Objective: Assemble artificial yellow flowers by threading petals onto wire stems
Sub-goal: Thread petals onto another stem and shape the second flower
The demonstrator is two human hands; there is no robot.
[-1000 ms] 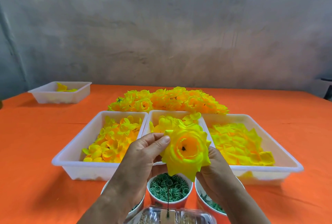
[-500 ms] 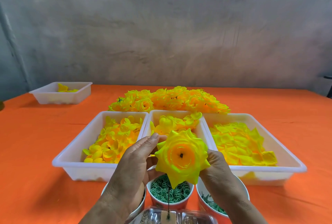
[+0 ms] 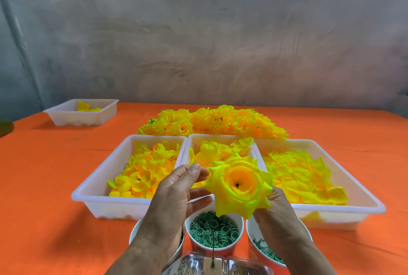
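Observation:
A yellow flower [image 3: 239, 186] with an orange centre and a dark hole in the middle is held up above the cups. My right hand [image 3: 274, 208] grips it from below and behind, its fingers hidden by the petals. Just left of the flower, my left hand [image 3: 176, 193] has its fingers spread and straight and holds nothing. A thin dark wire stem [image 3: 213, 246] stands upright under the flower, rising from a clear plastic box [image 3: 231, 267]. Whether the flower sits on the wire cannot be told.
Three white trays of loose yellow petals sit side by side: left [image 3: 92, 188], middle [image 3: 220, 136], right [image 3: 366, 197]. Finished flowers [image 3: 212, 122] are piled behind them. A cup of green rings [image 3: 214, 230] stands between two other cups. A small tray [image 3: 66, 118] sits far left on the orange tablecloth.
The flower has shifted right and tilted with my right hand. My left thumb, which touched its edge, has come away and the left fingers have spread.

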